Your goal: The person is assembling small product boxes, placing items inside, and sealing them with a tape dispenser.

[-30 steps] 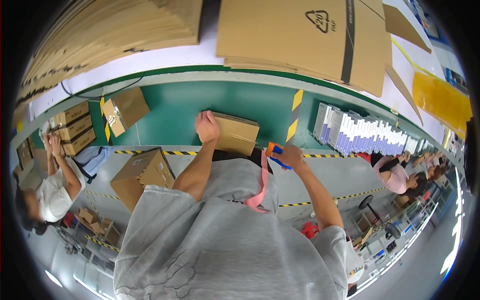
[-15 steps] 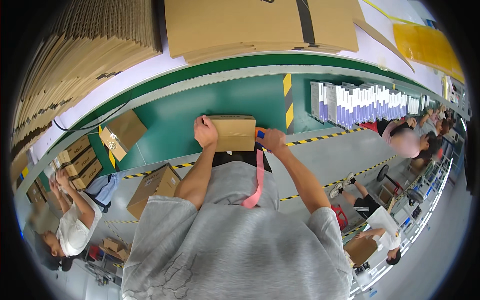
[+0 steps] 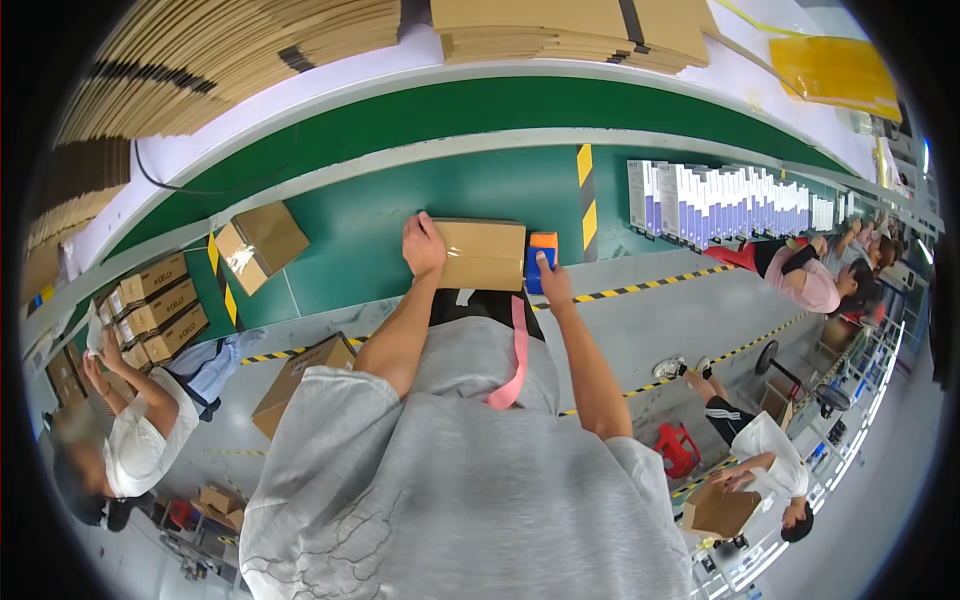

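Note:
A small brown cardboard box (image 3: 484, 258) lies at the near edge of the green table, close to my waist, with a shiny strip of clear tape across its top. My left hand (image 3: 424, 248) grips the box's left end, thumb near the far corner. Just off the right end, my right hand (image 3: 554, 282) is closed on a blue-and-orange tape dispenser (image 3: 541, 252), thumb along its blue side. Its underside and most of my right fingers are hidden.
Another cardboard box (image 3: 262, 246) sits left on the table (image 3: 360, 220). Rows of white-and-purple boxes (image 3: 715, 205) stand at right. Flattened cartons (image 3: 570, 35) are stacked on the far shelf. A co-worker (image 3: 150, 430) handles boxes at left; a large carton (image 3: 300, 385) stands behind my left arm.
The tape dispenser has turned so its blue and orange side shows, beside the box's right end. The box has shifted slightly right and away, my left hand staying on it.

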Tool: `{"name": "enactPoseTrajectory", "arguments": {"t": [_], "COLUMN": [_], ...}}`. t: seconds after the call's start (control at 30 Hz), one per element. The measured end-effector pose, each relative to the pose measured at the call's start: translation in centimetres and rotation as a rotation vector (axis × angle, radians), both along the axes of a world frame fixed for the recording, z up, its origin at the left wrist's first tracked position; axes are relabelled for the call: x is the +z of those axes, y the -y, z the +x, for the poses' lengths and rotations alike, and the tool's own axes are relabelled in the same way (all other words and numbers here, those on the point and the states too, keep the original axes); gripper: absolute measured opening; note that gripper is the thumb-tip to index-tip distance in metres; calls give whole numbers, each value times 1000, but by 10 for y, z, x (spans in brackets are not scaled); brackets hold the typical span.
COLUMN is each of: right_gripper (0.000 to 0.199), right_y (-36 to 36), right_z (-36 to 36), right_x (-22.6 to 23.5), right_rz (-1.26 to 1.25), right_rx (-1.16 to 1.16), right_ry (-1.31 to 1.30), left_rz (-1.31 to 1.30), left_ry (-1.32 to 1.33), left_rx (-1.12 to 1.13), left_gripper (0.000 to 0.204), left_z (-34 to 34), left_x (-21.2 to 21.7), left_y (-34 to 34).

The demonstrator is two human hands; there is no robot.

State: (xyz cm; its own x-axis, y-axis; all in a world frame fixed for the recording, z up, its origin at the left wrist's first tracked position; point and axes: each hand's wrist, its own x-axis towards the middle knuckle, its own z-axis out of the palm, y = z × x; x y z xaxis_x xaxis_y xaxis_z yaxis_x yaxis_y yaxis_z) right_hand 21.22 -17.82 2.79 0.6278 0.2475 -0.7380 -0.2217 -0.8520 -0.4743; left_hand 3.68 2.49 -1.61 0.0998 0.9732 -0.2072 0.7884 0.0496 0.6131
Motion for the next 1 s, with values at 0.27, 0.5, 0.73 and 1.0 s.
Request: {"name": "enactPoseTrajectory", "arguments": {"t": [0.27, 0.5, 0.73, 1.0], "right_gripper": [75, 70, 60, 46], "right_y": [-14, -51, -125, -136], "right_z": [-7, -25, -116, -138], "right_x": [-5, 17, -27, 28], "right_rz": [37, 166, 360, 440], "right_rx": [-54, -1, 350, 593], "right_ry": [82, 14, -216, -464], "left_rz": [4, -67, -31, 70], "left_ry": [148, -75, -242, -500], "left_rx": [4, 123, 546, 304], "left_gripper": [49, 60, 59, 98], "left_z": [-13, -45, -180, -195], "left_x": [-8, -6, -12, 15], "left_y": [-13, -33, -67, -8]}}
